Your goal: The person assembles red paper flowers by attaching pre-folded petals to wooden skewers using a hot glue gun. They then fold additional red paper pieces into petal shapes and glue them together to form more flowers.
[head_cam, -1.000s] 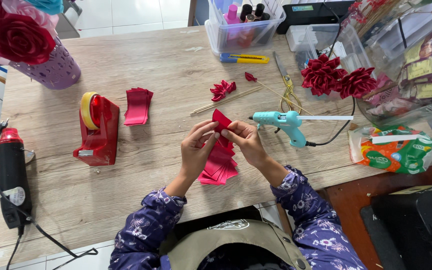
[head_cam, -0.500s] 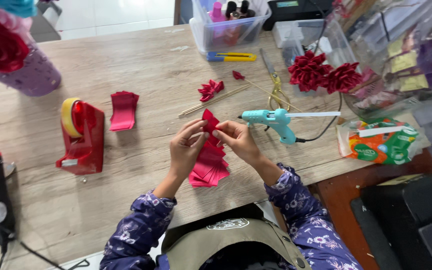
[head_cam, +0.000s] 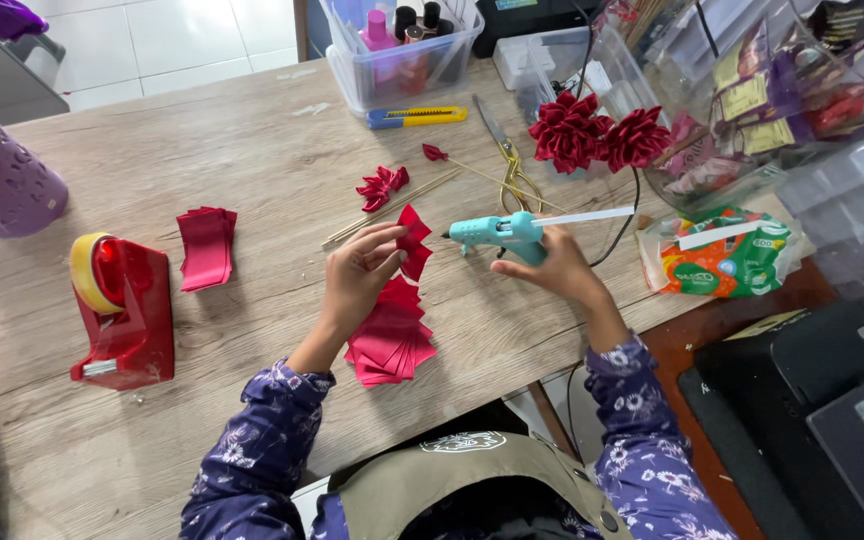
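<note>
Standing by the wooden table (head_cam: pixel 202 150), I see only the head camera's view, looking down on both hands. The left hand (head_cam: pixel 357 270) is curled, its fingers pinching a folded red ribbon petal (head_cam: pixel 414 242) and holding it just above the tabletop with the pointed end up. The right hand (head_cam: pixel 557 268) is wrapped around the grip of a turquoise glue gun (head_cam: pixel 497 232). The gun's nozzle points left at the petal and is close to it but not touching. I cannot tell whether a finger is on the trigger.

Directly below the petal, near the person's body, lies a fanned pile of red ribbon pieces (head_cam: pixel 389 340). Just beyond the left hand are a small red petal cluster (head_cam: pixel 382 187) and some thin wooden skewers (head_cam: pixel 382 210). Further left sit a neat stack of red ribbon cuts (head_cam: pixel 205 247) and a red tape dispenser (head_cam: pixel 122 310). Beyond the gun I can see scissors (head_cam: pixel 507 160), a yellow and blue utility knife (head_cam: pixel 417 117) and two finished red ribbon flowers (head_cam: pixel 592 135).

To my eye the step in hand is gluing, with the petal presented to the gun. Placing the glue calls for closing the small gap so the nozzle meets the fold. The left fingers need to keep their pinch steady and stay clear of the hot tip.
</note>
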